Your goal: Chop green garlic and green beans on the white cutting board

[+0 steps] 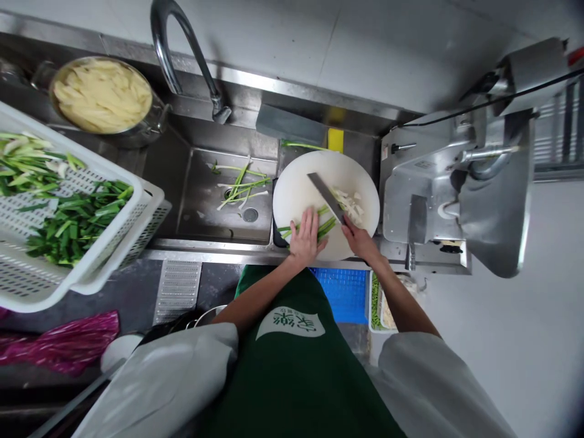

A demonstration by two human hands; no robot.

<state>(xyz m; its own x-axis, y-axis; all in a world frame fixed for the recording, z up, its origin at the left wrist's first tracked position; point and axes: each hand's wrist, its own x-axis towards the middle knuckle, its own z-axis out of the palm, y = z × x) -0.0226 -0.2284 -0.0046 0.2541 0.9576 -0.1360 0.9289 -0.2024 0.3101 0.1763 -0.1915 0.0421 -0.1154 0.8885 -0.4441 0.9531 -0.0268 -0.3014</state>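
A round white cutting board (296, 182) lies on the steel counter beside the sink. My left hand (305, 238) presses down flat on a bunch of green scallion stalks (325, 227) at the board's near edge, fingers together over them. My right hand (360, 240) grips the handle of a cleaver (325, 196), whose blade slants across the board with its edge next to my left fingers. Cut white scallion pieces (349, 204) lie to the right of the blade.
A steel sink (210, 207) with loose scallion trimmings and a faucet (182, 55) sits left of the board. A white perforated basket (82, 267) holds chopped greens. A pot of pale cut strips (103, 94) stands at back left. A metal slicer machine (460, 194) stands right.
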